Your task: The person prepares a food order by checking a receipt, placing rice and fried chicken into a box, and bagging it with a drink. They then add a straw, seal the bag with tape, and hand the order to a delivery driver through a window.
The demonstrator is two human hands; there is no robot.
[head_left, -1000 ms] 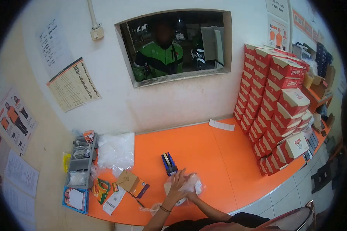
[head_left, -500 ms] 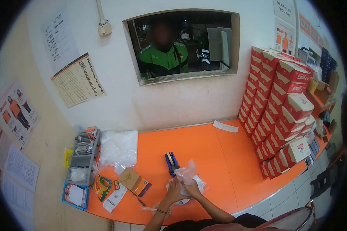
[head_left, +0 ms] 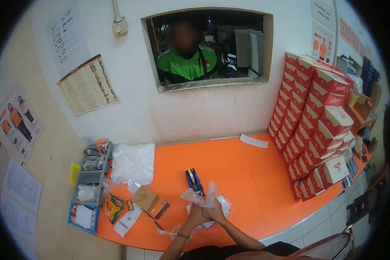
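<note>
Both hands work at a clear plastic bag (head_left: 198,199) on the orange counter. My left hand (head_left: 196,216) is closed around its gathered neck from the left. My right hand (head_left: 217,212) grips it from the right, thumbs close together. The bag's loose top spreads above my fingers. Under and beside the hands lies something white with print (head_left: 223,204), partly hidden, possibly inside the bag. Just beyond the bag stands a blue tape dispenser (head_left: 194,180), touched by no hand.
To the left are a small open carton (head_left: 150,202), a printed slip (head_left: 128,221), a stack of plastic bags (head_left: 133,164) and a grey organizer (head_left: 103,177). Red-and-cream boxes (head_left: 310,117) rise in stacks at right. A person in a green jacket (head_left: 188,65) is behind the window opening.
The bag's top has spread out to the left above my fingers. My hands stay nearly in place, gripping its neck. The view has shifted slightly.
</note>
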